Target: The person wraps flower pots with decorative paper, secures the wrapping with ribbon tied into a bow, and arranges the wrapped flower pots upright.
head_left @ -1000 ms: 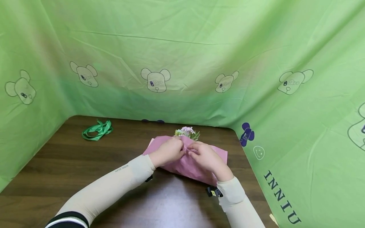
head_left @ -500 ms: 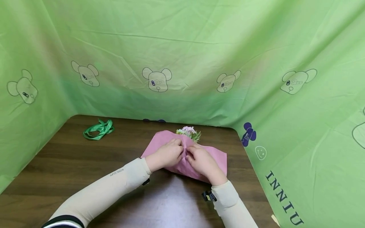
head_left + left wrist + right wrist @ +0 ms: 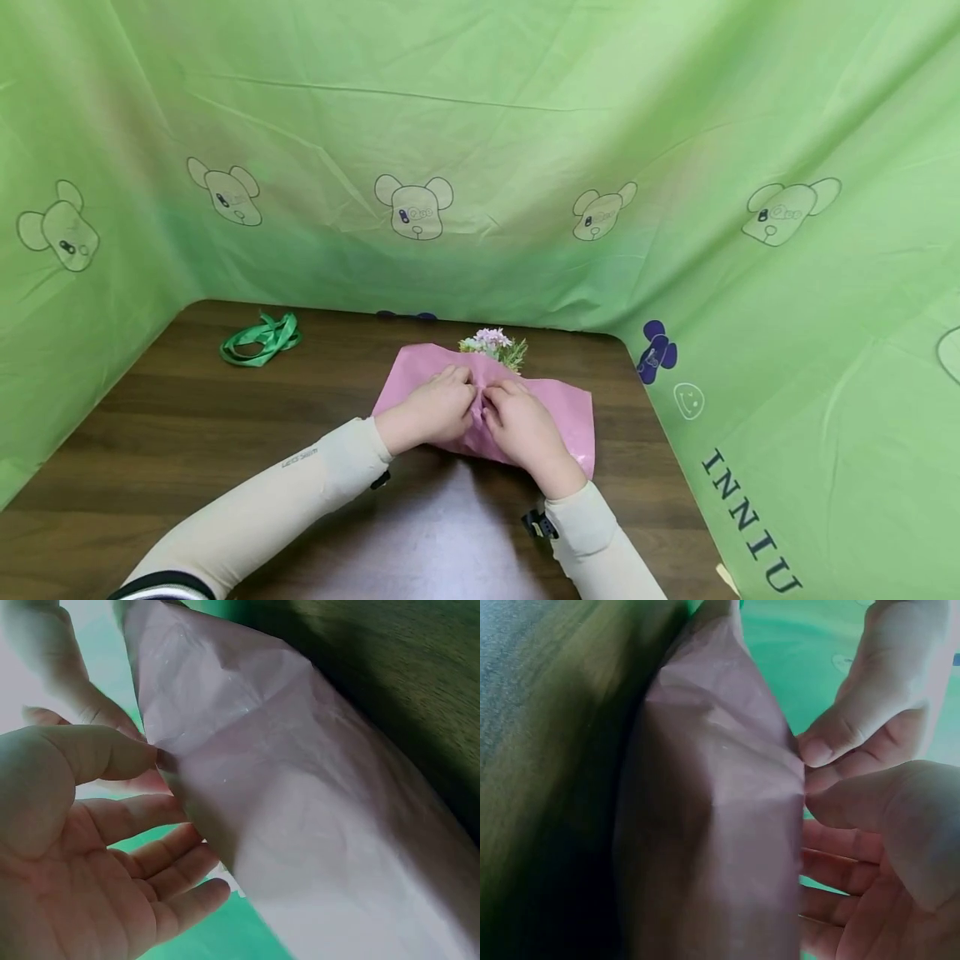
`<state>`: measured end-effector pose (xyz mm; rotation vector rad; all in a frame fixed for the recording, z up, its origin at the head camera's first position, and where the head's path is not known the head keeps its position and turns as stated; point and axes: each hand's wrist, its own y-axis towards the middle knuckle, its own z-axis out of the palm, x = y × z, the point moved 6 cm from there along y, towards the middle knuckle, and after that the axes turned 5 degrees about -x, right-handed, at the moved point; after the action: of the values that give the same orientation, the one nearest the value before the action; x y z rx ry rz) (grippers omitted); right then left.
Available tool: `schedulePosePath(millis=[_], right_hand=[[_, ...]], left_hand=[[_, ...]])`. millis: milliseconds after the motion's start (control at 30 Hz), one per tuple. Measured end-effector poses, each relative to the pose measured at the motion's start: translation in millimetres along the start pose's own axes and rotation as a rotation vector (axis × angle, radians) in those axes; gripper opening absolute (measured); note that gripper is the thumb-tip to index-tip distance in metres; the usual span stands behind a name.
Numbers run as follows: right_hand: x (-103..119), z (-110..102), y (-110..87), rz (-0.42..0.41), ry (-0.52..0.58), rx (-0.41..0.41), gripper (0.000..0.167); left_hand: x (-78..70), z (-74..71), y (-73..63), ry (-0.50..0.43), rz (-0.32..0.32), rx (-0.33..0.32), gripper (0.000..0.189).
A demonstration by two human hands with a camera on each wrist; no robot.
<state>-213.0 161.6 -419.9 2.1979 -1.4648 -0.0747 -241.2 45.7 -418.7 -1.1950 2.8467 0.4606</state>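
Observation:
Pink wrapping paper (image 3: 566,408) lies folded over a small bunch of flowers (image 3: 491,340); only lilac and pale blooms with green sprigs show past its far edge. My left hand (image 3: 442,406) pinches the paper near its middle. Close beside it, my right hand (image 3: 527,425) pinches the same gathered fold, the fingertips of both hands nearly meeting. In the left wrist view, the left thumb (image 3: 112,754) presses at the paper's edge. The right wrist view shows both thumbs at the crease, with the other right fingers behind the sheet. The flower stems are hidden under the paper.
A loosely coiled green ribbon (image 3: 261,339) lies at the back left of the brown wooden table (image 3: 172,417). Green printed cloth (image 3: 495,125) hangs round the back and both sides. A small pale piece (image 3: 726,577) sits at the table's right edge.
The right hand has moved left toward the left hand, and its fingers have closed on the fold. The paper is now gathered at the middle, its right side lying lower and flatter.

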Motion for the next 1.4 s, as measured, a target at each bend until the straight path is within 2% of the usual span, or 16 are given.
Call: schedulePosePath(millis=[133,333,567,733,833,967,1133,1400], right_hand=[[1.0,3.9,-0.3,0.003,-0.021,-0.005,0.025],[4.8,6.2,-1.3,-0.015,-0.033,-0.032,0.026],[2.4,6.3,-2.9,0.006,-0.028,-0.025,0.026],[0.4,5.6,-3.0,0.016,-0.049,-0.021,0.031],[0.6,4.5,-3.9,0.016,-0.05,-0.032,0.029],[1.5,3.0,-4.8,0.006,-0.048,-0.063,0.024],[1.3,3.9,-5.7,0.004,-0.037,-0.059,0.025],[0.3,6.1,-5.7,-0.021,-0.022,-0.072,0.028]], left_hand=[[4.5,2.4,-1.0,0.0,-0.001,-0.003,0.016],[8.0,5.3,-3.8,0.027,0.019,0.004,0.03],[8.9,5.3,-4.8,0.0,0.067,-0.07,0.029],[9.0,7.1,-5.7,-0.008,0.096,-0.119,0.038],[9.2,8.8,-5.1,-0.033,0.087,-0.117,0.041],[10.4,9.8,-4.4,-0.074,0.047,-0.128,0.03],[8.9,8.6,-5.6,-0.085,0.006,-0.141,0.022],[7.1,5.1,-4.4,-0.1,0.022,-0.133,0.02]])
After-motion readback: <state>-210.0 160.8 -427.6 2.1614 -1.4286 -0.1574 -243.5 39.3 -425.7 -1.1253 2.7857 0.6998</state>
